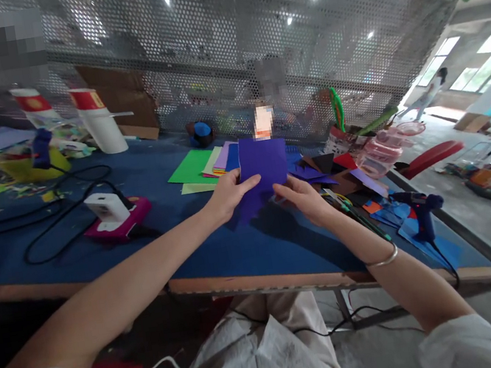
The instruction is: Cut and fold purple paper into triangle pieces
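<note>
Over the blue table (151,235) past the white-and-pink device (114,214), left hand (227,198) pinching the purple sheet (262,169) at its left edge, right hand (303,197) gripping the lower right edge, fingertips hidden behind it, sheet held upright, covering the coloured paper stack (210,164) behind, glue gun (423,216) far right.

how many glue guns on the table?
2. One glue gun lies by the table's right edge, right of the right hand; the other stands far left on yellow scraps. Clutter may hide more.
</note>
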Demonstrator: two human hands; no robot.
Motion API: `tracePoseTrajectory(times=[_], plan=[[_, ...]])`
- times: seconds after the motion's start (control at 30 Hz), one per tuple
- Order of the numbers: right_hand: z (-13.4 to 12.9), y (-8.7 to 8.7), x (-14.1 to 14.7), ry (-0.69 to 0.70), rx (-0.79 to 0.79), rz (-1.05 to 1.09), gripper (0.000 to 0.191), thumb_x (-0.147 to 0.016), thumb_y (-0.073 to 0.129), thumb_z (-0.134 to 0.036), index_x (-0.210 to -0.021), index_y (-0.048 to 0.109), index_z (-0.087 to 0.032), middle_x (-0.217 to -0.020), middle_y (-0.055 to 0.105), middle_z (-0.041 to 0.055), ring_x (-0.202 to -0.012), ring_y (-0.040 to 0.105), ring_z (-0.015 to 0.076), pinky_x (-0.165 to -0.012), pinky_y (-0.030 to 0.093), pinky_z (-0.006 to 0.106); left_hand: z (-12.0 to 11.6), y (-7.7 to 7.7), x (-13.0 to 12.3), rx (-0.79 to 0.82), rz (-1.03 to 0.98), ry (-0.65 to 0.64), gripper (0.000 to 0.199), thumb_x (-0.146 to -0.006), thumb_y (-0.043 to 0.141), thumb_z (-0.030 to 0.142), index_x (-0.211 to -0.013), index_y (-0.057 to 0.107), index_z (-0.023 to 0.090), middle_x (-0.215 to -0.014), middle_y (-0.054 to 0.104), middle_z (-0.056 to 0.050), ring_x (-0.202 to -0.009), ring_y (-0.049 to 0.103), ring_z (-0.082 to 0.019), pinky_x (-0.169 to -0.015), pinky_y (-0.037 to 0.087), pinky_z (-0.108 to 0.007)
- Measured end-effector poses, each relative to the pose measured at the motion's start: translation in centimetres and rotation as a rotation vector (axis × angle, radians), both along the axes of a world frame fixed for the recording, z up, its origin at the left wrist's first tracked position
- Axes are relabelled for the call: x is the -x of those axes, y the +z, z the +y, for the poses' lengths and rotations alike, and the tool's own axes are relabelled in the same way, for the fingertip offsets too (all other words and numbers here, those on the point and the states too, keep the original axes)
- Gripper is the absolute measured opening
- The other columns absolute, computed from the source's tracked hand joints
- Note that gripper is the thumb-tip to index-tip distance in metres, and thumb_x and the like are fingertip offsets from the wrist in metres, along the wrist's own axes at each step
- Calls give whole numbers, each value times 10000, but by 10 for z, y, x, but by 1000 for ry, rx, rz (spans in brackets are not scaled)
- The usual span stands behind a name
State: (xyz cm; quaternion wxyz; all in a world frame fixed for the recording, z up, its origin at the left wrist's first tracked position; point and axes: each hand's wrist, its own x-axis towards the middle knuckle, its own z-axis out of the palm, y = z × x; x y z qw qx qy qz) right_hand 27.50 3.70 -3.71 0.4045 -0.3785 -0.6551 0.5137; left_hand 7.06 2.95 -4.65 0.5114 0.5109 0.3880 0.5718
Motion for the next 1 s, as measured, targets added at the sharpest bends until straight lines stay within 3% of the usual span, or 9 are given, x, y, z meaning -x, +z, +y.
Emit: tracePoseTrajectory(times=[0.17,0.3,0.5,0.67,0.8,1.0], plan=[[-1,-2,3,-32,-30,57,542,-607,884,-659,-762,630,-206,-684,636,-14,-653,551,125,-621,446,284,-4,2,-5,9,19,-83,561,-681,911,567,-1050,780,165,-1008,822,-83,-850,741,-199,-790,602,-307],[4,-4,1,-107,-54,105,527,-620,871,-653,-725,599,-213,-659,612,-22,-646,539,121,-616,439,279,-5,1,-3,62,89,-181,513,-676,907,590,-901,769,149,-788,787,-67,-687,710,-178,-661,583,-290],[5,-5,1,-168,-79,151,492,-645,867,-626,-710,605,-215,-642,607,-29,-623,532,113,-614,436,275,-11,0,-4,119,213,-331,519,-631,933,593,-808,745,143,-682,761,-77,-574,682,-162,-551,542,-257],[2,-3,4,-161,-64,166,532,-598,887,-661,-730,636,-211,-657,626,-31,-628,530,109,-601,429,267,-13,0,-5,118,236,-323,524,-657,900,615,-833,742,147,-650,745,-58,-540,650,-135,-525,507,-226],[-3,-4,7,-65,-13,123,563,-577,904,-670,-780,686,-191,-719,692,3,-652,563,122,-604,429,273,-14,0,-6,104,239,-305,489,-663,890,597,-794,734,152,-646,742,-56,-534,643,-131,-533,518,-231],[-2,-7,6,-21,-40,88,479,-641,899,-599,-712,667,-186,-658,667,5,-614,526,118,-596,400,281,-15,2,-6,118,272,-327,413,-696,878,539,-754,740,153,-635,740,-63,-529,645,-139,-525,521,-237]])
